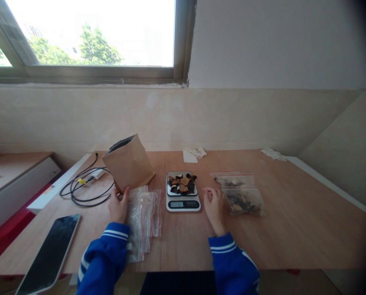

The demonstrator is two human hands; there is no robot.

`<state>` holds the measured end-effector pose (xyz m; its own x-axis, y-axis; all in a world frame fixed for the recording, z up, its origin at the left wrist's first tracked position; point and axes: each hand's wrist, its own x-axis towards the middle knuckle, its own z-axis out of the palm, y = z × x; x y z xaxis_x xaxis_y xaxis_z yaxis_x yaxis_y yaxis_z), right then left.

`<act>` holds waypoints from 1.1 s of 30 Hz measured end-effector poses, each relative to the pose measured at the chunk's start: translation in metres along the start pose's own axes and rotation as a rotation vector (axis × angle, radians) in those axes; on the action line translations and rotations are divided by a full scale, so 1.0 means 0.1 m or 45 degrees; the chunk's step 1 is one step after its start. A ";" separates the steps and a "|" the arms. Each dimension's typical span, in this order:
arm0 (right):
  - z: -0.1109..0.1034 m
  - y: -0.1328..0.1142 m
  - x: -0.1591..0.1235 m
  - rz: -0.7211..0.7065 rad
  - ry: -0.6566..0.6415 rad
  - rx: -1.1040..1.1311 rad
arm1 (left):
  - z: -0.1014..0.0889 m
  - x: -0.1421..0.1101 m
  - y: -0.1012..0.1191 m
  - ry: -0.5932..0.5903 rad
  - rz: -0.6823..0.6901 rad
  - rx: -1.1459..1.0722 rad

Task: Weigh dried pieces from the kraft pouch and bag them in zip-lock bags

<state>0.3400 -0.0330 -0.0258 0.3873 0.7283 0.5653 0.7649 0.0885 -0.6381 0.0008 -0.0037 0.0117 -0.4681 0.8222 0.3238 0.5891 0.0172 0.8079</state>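
Note:
A small kitchen scale (183, 203) sits mid-table with brown and dark dried pieces (183, 183) piled on its platform. My left hand (118, 206) grips the lower edge of an open brown paper bag (129, 162) that leans to the left. A stack of empty clear zip bags (144, 217) lies between that hand and the scale. My right hand (214, 203) rests on the table just right of the scale, fingers curled, beside two filled zip bags (242, 196) of dried pieces. What those fingers hold, if anything, is hidden.
A dark phone (50, 254) lies at the near left edge of the wooden table (293, 229). Black coiled cables (84, 186) lie at the far left. Crumpled white paper scraps (195, 154) (273, 154) sit near the wall. A lower desk (13, 172) stands to the left.

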 end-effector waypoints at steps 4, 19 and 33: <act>0.00 0.01 -0.01 0.010 -0.007 -0.004 | 0.04 0.01 0.03 -0.001 0.083 0.048; -0.01 0.01 0.00 0.051 -0.011 0.003 | 0.16 0.16 0.32 0.054 0.206 0.117; -0.04 -0.04 -0.02 0.039 -0.004 -0.011 | -0.24 -0.12 0.63 0.623 0.715 -0.039</act>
<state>0.3389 -0.0373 -0.0223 0.4088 0.7327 0.5441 0.7574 0.0603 -0.6502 0.0277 -0.0256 0.0706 -0.3463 0.3552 0.8683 0.8106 -0.3527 0.4675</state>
